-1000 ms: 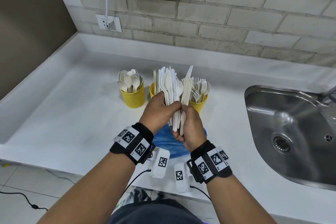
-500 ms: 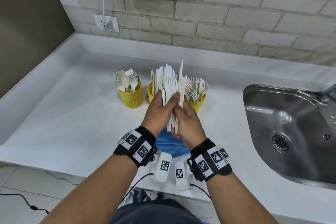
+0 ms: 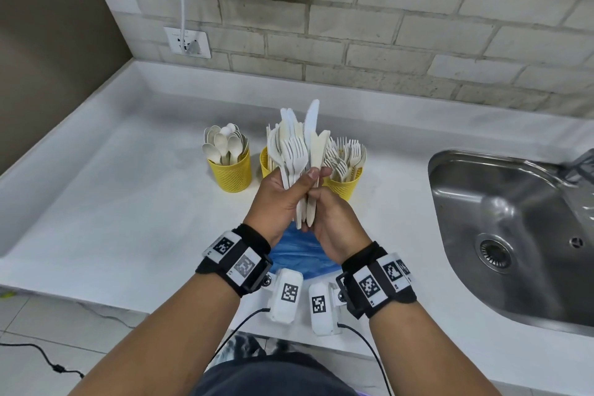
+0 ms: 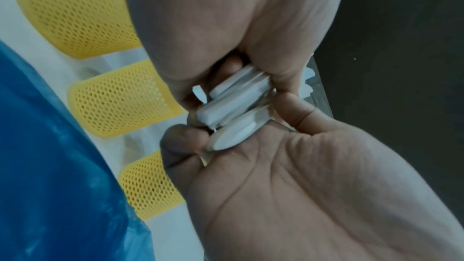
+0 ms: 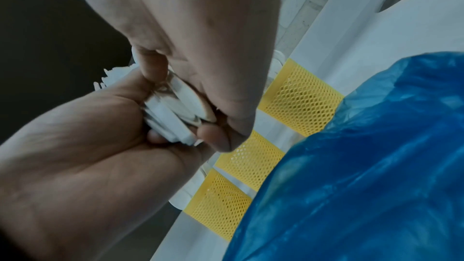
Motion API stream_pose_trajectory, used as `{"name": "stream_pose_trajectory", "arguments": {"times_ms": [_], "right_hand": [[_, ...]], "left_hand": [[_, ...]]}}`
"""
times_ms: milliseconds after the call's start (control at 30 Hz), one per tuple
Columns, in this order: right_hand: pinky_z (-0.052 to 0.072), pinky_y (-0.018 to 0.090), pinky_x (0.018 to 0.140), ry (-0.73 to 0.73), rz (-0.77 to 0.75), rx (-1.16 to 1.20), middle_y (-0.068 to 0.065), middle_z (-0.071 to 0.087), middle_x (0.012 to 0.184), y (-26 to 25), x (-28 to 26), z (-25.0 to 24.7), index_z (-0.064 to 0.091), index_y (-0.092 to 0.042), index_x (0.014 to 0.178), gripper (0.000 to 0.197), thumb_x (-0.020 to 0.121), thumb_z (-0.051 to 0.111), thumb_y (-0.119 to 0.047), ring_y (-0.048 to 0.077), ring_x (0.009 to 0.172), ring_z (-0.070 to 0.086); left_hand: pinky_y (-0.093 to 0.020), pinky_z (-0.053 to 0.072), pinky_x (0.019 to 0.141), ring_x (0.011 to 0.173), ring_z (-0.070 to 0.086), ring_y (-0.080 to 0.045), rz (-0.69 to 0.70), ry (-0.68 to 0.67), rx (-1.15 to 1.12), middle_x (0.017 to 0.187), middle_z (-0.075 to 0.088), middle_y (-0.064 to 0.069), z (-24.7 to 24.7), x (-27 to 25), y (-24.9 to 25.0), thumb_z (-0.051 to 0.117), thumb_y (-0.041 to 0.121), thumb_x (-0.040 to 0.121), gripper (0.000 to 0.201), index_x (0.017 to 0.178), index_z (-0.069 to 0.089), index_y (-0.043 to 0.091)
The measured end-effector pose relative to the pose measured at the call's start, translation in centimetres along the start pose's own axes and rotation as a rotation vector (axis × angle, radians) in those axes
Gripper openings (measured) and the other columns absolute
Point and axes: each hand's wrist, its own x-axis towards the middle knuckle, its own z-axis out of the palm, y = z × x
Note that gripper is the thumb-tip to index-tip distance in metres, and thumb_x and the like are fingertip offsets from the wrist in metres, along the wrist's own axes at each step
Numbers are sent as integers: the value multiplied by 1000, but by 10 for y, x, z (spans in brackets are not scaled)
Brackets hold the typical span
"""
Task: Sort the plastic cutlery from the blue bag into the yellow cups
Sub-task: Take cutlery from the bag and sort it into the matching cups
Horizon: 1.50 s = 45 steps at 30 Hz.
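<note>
Both hands hold one upright bundle of white plastic cutlery (image 3: 299, 151), forks and knives mixed, one knife sticking up highest. My left hand (image 3: 283, 199) wraps the handles from the left. My right hand (image 3: 331, 219) grips their lower ends from the right. The blue bag (image 3: 302, 254) lies on the counter under the hands. Behind stand three yellow mesh cups: the left cup (image 3: 229, 170) holds spoons, the middle cup (image 3: 264, 165) is mostly hidden by the bundle, the right cup (image 3: 344, 185) holds forks. In the wrist views the handle ends (image 4: 233, 106) (image 5: 175, 114) show between both palms.
The white counter (image 3: 112, 202) runs left to a raised edge and back to a brick wall with a socket (image 3: 188, 42). A steel sink (image 3: 514, 228) is sunk in at the right. The counter's front edge is just below the wrists.
The bundle has been squeezed narrower and straighter between the hands. One knife now stands above the rest. The hands stay together over the blue bag.
</note>
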Motion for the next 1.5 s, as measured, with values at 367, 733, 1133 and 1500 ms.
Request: {"name": "stream_pose_trajectory", "arguments": {"times_ms": [367, 733, 1133, 1500], "right_hand": [[53, 48, 93, 37, 46, 35, 14, 71, 127, 5, 6, -3, 66, -11, 124, 45, 87, 47, -28, 30, 119, 65], [60, 54, 90, -68, 317, 606, 23, 62, 139, -8, 8, -9, 52, -6, 142, 58, 91, 25, 3, 37, 123, 63], [52, 56, 99, -76, 298, 688, 19, 55, 148, -2, 7, -9, 40, -16, 157, 82, 77, 41, 2, 37, 128, 60], [45, 40, 90, -16, 74, 187, 1, 69, 86, -22, 2, -20, 67, -13, 110, 40, 83, 41, 1, 16, 80, 61]], "left_hand": [[-32, 58, 89, 106, 73, -21, 71, -116, 183, 107, 78, -12, -13, 3, 8, 66, 11, 98, 15, 107, 77, 9], [-35, 58, 90, 99, 75, -23, 162, -118, 152, 102, 79, -6, -7, 1, 7, 70, 11, 93, 13, 103, 76, 15], [-30, 56, 96, 110, 73, -18, 119, -121, 293, 110, 79, -6, -15, -2, -1, 68, 4, 96, 18, 112, 75, 4], [-36, 58, 96, 107, 73, -25, 147, -111, 310, 114, 77, -14, -21, 0, 8, 60, 5, 101, 24, 123, 67, 0]]}}
